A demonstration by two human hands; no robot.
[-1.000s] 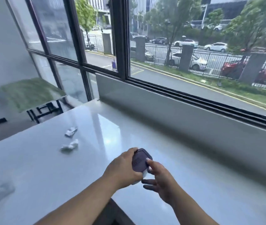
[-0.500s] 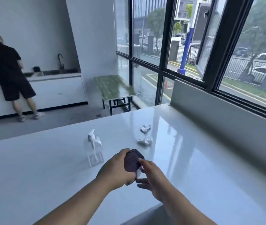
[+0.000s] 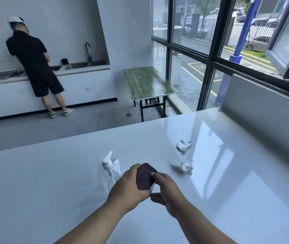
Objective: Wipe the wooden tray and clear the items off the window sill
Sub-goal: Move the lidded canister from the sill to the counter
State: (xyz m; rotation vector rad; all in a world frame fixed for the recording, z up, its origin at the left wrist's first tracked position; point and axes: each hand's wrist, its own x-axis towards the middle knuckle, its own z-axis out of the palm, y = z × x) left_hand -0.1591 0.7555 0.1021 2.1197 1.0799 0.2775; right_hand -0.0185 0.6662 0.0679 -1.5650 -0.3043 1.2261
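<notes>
At the far left wall, a person in black shirt and shorts (image 3: 32, 62) stands at a white sink counter with a black tap (image 3: 80, 80); half a second ago this figure sat smaller and further left, so the view has swung leftward and closer. Nearer, on the glossy white worktop (image 3: 52, 191), a clear plastic spray bottle with white trigger head (image 3: 109, 170) stands just left of the hands. The left hand (image 3: 128, 188) is clenched around a small dark purple rounded case (image 3: 144, 176), gripped as before; the right hand (image 3: 166, 190) pinches its right edge, thumb on top. No lettering readable on the case, possibly too blurred. Right of it lie two crumpled white paper wads (image 3: 184, 155). Beyond, a green-topped folding table (image 3: 147, 81); yellow road markings outside, illegible. At far right, the grey window sill ledge (image 3: 263, 103).
</notes>
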